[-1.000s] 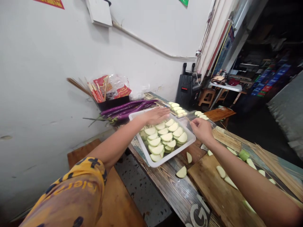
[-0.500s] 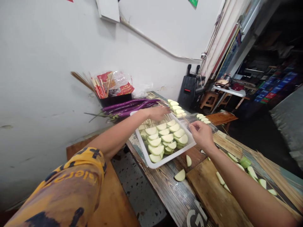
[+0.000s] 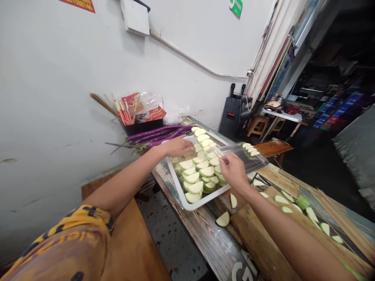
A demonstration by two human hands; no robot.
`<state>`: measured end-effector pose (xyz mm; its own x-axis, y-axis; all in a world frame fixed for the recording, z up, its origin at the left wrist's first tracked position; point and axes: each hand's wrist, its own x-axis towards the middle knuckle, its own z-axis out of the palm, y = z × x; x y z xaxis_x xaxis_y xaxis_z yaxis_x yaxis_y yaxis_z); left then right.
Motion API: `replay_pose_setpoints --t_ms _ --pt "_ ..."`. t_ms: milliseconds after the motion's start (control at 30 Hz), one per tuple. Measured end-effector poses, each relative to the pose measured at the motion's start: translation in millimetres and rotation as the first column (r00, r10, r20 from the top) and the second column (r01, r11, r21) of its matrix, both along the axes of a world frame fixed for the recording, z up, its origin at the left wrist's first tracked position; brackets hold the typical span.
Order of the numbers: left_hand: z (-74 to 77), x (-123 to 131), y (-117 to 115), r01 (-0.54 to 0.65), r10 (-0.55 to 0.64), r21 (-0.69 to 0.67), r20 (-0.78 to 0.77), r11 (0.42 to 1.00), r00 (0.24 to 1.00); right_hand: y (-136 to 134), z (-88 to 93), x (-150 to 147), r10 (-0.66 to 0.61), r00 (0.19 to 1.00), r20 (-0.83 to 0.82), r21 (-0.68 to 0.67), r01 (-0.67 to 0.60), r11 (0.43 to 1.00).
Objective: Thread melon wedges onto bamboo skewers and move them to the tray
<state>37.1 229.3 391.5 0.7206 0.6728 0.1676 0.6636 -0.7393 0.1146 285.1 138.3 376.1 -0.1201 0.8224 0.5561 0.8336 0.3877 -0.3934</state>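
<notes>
A white tray [image 3: 178,186] on the wooden table holds rows of pale green half-moon vegetable slices [image 3: 193,177] threaded on thin skewers. My left hand [image 3: 175,146] lies at the tray's far rim, fingers curled on the skewer sticks there. My right hand [image 3: 233,170] is over the tray's right side, pinching the near end of a skewer of slices [image 3: 202,137] that slants across the tray between both hands.
Long purple eggplants [image 3: 158,134] and a black box of sticks [image 3: 137,115] stand by the wall. A clear tray [image 3: 250,156] lies to the right. There are loose slices [image 3: 223,219], a cutting board [image 3: 263,242], a bundle of bamboo skewers [image 3: 342,210] and a bench [image 3: 137,249].
Both hands have moved left and nearer. The row of skewered slices that lay beyond the tray now slants over it. My right hand came from the clear tray to over the white tray.
</notes>
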Motion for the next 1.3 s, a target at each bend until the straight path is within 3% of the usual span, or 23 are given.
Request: replay_pose_setpoints --t_ms 300,400,600,800,1000,1300 --pt "-6.4 -4 4 0.117 -0.121 0.078 0.038 0.99 0.992 8 -7.5 -27 -0.084 0.992 0.093 -0.05 0.089 0.995" --pt "-4.3 -4 1 0.117 -0.122 0.099 0.043 0.988 0.992 1 2.5 -26 -0.078 0.993 0.089 -0.029 0.081 0.996" --pt "4.2 18 -8 0.054 -0.087 0.281 0.108 0.958 0.99 -8 28.4 -1 -0.107 0.993 -0.043 0.057 0.109 0.992" --pt "-0.7 52 -4 -0.015 0.021 0.034 -0.175 0.999 0.984 9 12.8 19 -0.238 0.966 -0.098 -0.131 0.225 0.966" --pt "-7.7 61 4 -0.12 0.074 -0.173 -0.254 0.978 0.964 17 -2.9 24 -0.247 0.965 -0.092 -0.219 0.222 0.95" --pt "-2.3 61 2 -0.109 0.068 -0.15 -0.253 0.983 0.965 30 20.2 17 -0.209 0.977 -0.051 -0.244 0.19 0.951"
